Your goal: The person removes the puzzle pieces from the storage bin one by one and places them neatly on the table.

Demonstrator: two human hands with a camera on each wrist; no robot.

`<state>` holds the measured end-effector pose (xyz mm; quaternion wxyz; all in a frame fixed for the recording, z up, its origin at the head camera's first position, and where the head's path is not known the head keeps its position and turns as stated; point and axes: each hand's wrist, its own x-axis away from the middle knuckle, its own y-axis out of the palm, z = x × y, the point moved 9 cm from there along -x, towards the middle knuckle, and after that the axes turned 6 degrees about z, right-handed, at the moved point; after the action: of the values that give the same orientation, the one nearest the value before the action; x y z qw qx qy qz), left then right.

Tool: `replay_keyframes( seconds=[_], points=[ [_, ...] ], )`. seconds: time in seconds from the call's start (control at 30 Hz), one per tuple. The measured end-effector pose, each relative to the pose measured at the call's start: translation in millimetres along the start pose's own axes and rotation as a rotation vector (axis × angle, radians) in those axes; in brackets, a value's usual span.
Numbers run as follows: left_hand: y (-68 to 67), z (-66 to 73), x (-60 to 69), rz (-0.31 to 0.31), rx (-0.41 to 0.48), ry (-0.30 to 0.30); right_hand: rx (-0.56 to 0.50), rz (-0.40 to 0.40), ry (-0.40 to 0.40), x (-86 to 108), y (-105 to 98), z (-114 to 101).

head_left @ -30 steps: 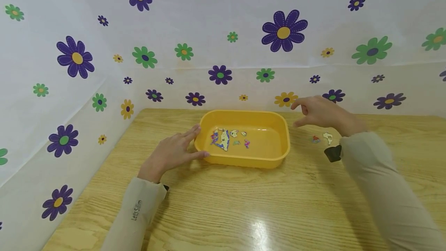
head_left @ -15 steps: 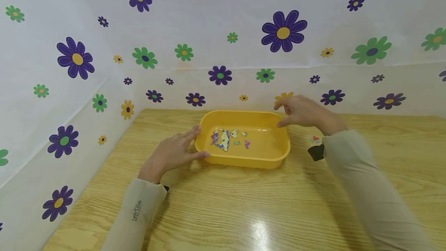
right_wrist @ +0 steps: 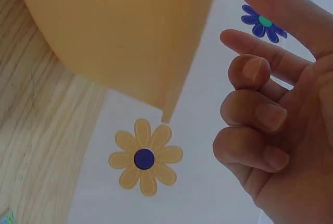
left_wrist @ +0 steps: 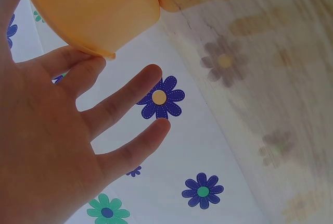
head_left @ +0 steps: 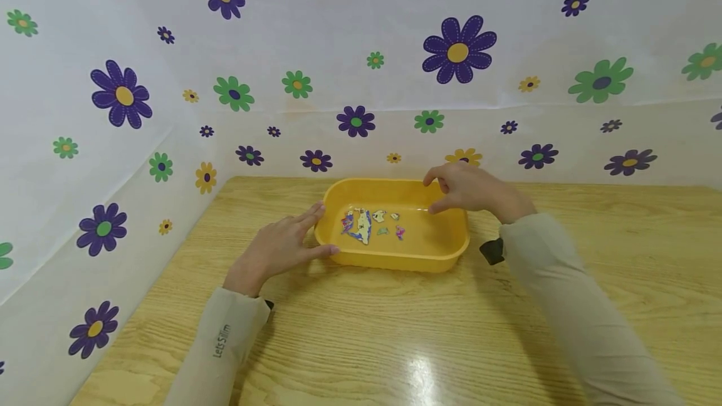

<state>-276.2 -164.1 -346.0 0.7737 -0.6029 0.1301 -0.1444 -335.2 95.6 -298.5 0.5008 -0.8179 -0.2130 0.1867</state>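
A yellow plastic tub [head_left: 389, 263] stands near the back of the wooden table. On its floor lie several small printed cut-outs: a large cream-and-blue one [head_left: 364, 225], a smaller cream one [head_left: 378, 216], a pink one [head_left: 400, 232] and others. My left hand [head_left: 276, 249] rests at the tub's left end, thumb and forefinger spread along the rim; in the left wrist view [left_wrist: 49, 125] two fingers touch the rim and two extend free. My right hand [head_left: 470, 187] hovers at the right end. In the right wrist view [right_wrist: 281, 104], thumb and index stand apart, other fingers curl, and nothing shows between them.
A flower-printed white sheet [head_left: 395, 80] hangs behind and to the left of the table [head_left: 338, 343]. A small green-blue piece [right_wrist: 7, 218] shows at the lower left of the right wrist view. A black wrist device [head_left: 492, 250] hangs beneath the right cuff.
My right hand has moved left from beside the tub to over its right end. Its sleeve now covers the two cut-outs seen right of the tub. The left hand stays in place.
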Motion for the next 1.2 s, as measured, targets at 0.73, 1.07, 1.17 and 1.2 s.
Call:
replay_keyframes(
  seconds=[0.73, 1.07, 1.17, 1.2],
  points=[
    [-1.5, 1.2, -0.1, 0.014, 0.000, 0.020, 0.062, -0.120, -0.086, -11.5, 47, -15],
    [-1.6, 0.6, 0.0, 0.024, -0.007, 0.025, 0.109, -0.144, -0.126, -16.1, 68, -21],
    [-1.5, 1.0, 0.3, 0.023, -0.006, 0.027, 0.109, -0.174, -0.087, -15.0, 75, -20],
    [-1.6, 0.9, 0.5, 0.023, -0.007, 0.026, 0.108, -0.183, -0.078, -14.3, 77, -20]
  ],
)
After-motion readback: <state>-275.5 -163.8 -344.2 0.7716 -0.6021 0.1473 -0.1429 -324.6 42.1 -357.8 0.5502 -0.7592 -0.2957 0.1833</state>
